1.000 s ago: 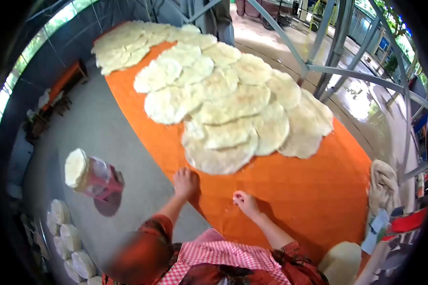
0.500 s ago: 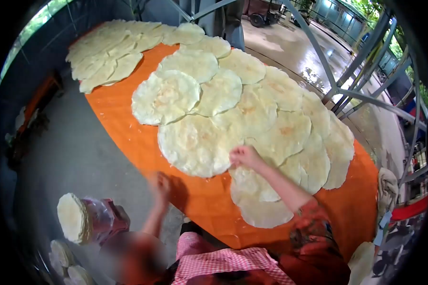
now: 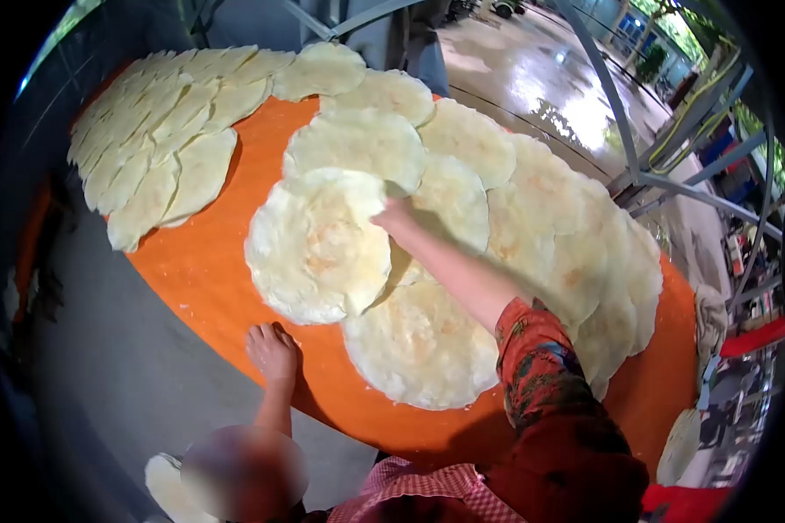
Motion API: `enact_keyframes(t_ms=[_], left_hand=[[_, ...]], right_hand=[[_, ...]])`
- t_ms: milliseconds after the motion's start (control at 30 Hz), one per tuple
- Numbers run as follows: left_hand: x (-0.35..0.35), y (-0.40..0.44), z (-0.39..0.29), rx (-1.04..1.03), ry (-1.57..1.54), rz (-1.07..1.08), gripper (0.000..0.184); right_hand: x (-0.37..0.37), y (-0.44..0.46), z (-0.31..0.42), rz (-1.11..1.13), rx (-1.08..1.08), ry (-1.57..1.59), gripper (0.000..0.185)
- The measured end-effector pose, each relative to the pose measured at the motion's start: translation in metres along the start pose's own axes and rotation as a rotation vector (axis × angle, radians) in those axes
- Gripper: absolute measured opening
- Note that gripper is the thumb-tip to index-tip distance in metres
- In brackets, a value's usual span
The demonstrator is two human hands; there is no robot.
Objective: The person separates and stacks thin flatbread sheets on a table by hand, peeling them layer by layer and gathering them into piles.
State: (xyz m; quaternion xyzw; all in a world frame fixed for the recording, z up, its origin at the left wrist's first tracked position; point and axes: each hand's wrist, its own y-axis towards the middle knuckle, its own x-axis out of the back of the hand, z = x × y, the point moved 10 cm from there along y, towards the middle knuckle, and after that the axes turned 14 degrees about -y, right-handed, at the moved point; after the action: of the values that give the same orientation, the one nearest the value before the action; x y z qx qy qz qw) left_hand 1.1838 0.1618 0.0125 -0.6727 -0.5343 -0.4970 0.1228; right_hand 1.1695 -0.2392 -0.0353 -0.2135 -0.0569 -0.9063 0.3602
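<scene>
Thin round flatbreads lie overlapping on a table with an orange cover [image 3: 323,375]. My right hand [image 3: 394,218] reaches across them, its fingers closed on the right edge of a large round flatbread [image 3: 318,248]. Beneath and beside that one lie another flatbread [image 3: 353,144] behind it and a flatbread [image 3: 423,344] nearer to me. My left hand [image 3: 273,351] rests on the orange cover by the table's near-left edge, just below the large flatbread. Its fingers are bent and slightly apart, with nothing visible in them.
Several more flatbreads overlap in rows [image 3: 174,131] at the far left. A pale round stack [image 3: 170,488] shows at the lower left, partly hidden by a blurred patch. Metal frame bars [image 3: 602,83] stand beyond the table. Wet ground [image 3: 541,83] lies behind.
My right hand has moved from the near flatbreads to the edge of one farther away. My left hand has come onto the orange cover. The view has shifted forward and left.
</scene>
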Motion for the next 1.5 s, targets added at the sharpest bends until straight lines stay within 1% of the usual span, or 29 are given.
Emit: enact_keyframes(t_ms=[33, 67, 133, 167, 200, 233, 300, 333, 400, 500, 533, 600, 667, 700, 767, 833, 867, 900, 967, 1033, 1100, 1167, 1233, 1267, 1300, 1367, 1400, 1467, 1500], left_hand=[[-0.005, 0.005, 0.001, 0.005, -0.014, 0.014, 0.011], [-0.009, 0.008, 0.003, 0.001, -0.002, 0.021, 0.011], [-0.011, 0.013, 0.003, -0.034, -0.015, -0.001, 0.012], [-0.012, 0.011, 0.004, -0.041, -0.022, -0.010, 0.012], [-0.014, 0.013, 0.006, -0.019, -0.017, 0.010, 0.013], [-0.015, 0.015, 0.004, -0.016, -0.022, 0.022, 0.014], [-0.016, 0.017, 0.003, -0.005, -0.026, 0.043, 0.014], [-0.023, 0.016, 0.011, 0.039, -0.002, 0.074, 0.014], [-0.030, 0.015, 0.018, 0.052, 0.011, 0.102, 0.015], [-0.035, 0.019, 0.016, 0.039, 0.021, 0.115, 0.016], [-0.037, 0.018, 0.017, 0.036, 0.020, 0.119, 0.016], [-0.038, 0.017, 0.016, 0.023, 0.028, 0.118, 0.015], [-0.039, 0.018, 0.011, 0.007, 0.051, 0.107, 0.015], [-0.038, 0.017, 0.008, -0.002, 0.058, 0.096, 0.015], [-0.043, 0.016, 0.012, 0.009, 0.046, 0.116, 0.015], [-0.041, 0.014, 0.014, -0.004, 0.046, 0.114, 0.015], [-0.041, 0.015, 0.013, -0.032, 0.041, 0.105, 0.015], [-0.041, 0.014, 0.011, -0.055, 0.039, 0.104, 0.015], [-0.040, 0.011, 0.011, -0.024, 0.044, 0.102, 0.013], [-0.040, 0.012, 0.014, -0.034, 0.043, 0.093, 0.012], [-0.039, 0.012, 0.016, -0.026, 0.068, 0.093, 0.013], [-0.039, 0.011, 0.016, -0.021, 0.094, 0.092, 0.013], [-0.037, 0.010, 0.014, -0.043, 0.100, 0.085, 0.014], [-0.036, 0.010, 0.013, -0.053, 0.105, 0.083, 0.014], [-0.035, 0.010, 0.011, -0.051, 0.111, 0.086, 0.014], [-0.033, 0.011, 0.009, -0.041, 0.123, 0.091, 0.013], [-0.034, 0.010, 0.011, -0.032, 0.139, 0.100, 0.014], [-0.035, 0.009, 0.015, -0.029, 0.148, 0.101, 0.014], [-0.037, 0.008, 0.018, -0.031, 0.153, 0.108, 0.014]], right_hand=[[-0.009, 0.011, 0.033, 0.138, 0.030, -0.091, 0.028], [0.001, 0.006, 0.092, 0.174, 0.097, -0.017, 0.025], [0.031, 0.029, 0.168, 0.172, 0.267, -0.059, 0.025], [0.056, 0.041, 0.194, 0.117, 0.279, -0.201, 0.025], [0.069, 0.072, 0.186, 0.088, 0.268, -0.002, 0.027], [0.082, 0.086, 0.186, 0.174, 0.264, 0.217, 0.029], [0.109, 0.142, 0.139, -0.006, 0.212, 0.092, 0.029], [0.122, 0.163, 0.111, -0.116, 0.188, 0.007, 0.028], [0.118, 0.212, 0.025, -0.144, 0.008, -0.245, 0.031], [0.111, 0.237, -0.035, -0.176, -0.024, -0.581, 0.045], [0.107, 0.257, -0.062, -0.162, -0.036, -0.529, 0.046], [0.113, 0.314, -0.082, -0.260, 0.095, -0.500, 0.044], [0.097, 0.324, -0.097, -0.109, 0.007, -0.404, 0.038], [0.084, 0.306, -0.076, 0.138, -0.210, -0.269, 0.036], [0.081, 0.263, -0.025, 0.259, -0.236, -0.188, 0.030], [0.090, 0.220, 0.043, 0.287, -0.150, 0.158, 0.028], [0.113, 0.200, 0.076, 0.241, -0.174, 0.172, 0.029], [0.132, 0.178, 0.093, 0.199, -0.208, 0.184, 0.030], [0.182, 0.141, 0.101, 0.187, 0.007, 0.344, 0.028], [0.226, 0.069, 0.071, 0.118, -0.107, 0.334, 0.044], [0.241, 0.016, 0.016, 0.034, -0.177, 0.243, 0.049], [0.248, -0.016, -0.069, -0.021, -0.345, -0.171, 0.040], [0.239, -0.037, -0.146, -0.013, -0.502, -0.263, 0.034], [0.236, -0.046, -0.159, -0.006, -0.581, -0.307, 0.031], [0.233, -0.050, -0.169, -0.014, -0.636, -0.161, 0.028], [0.219, -0.057, -0.152, -0.030, -0.738, 0.130, 0.023], [0.214, -0.060, -0.147, -0.129, -0.871, 0.294, 0.018], [0.193, -0.038, -0.150, -0.055, -0.814, 0.459, 0.018], [0.185, -0.016, -0.151, -0.036, -0.765, 0.483, 0.017]])
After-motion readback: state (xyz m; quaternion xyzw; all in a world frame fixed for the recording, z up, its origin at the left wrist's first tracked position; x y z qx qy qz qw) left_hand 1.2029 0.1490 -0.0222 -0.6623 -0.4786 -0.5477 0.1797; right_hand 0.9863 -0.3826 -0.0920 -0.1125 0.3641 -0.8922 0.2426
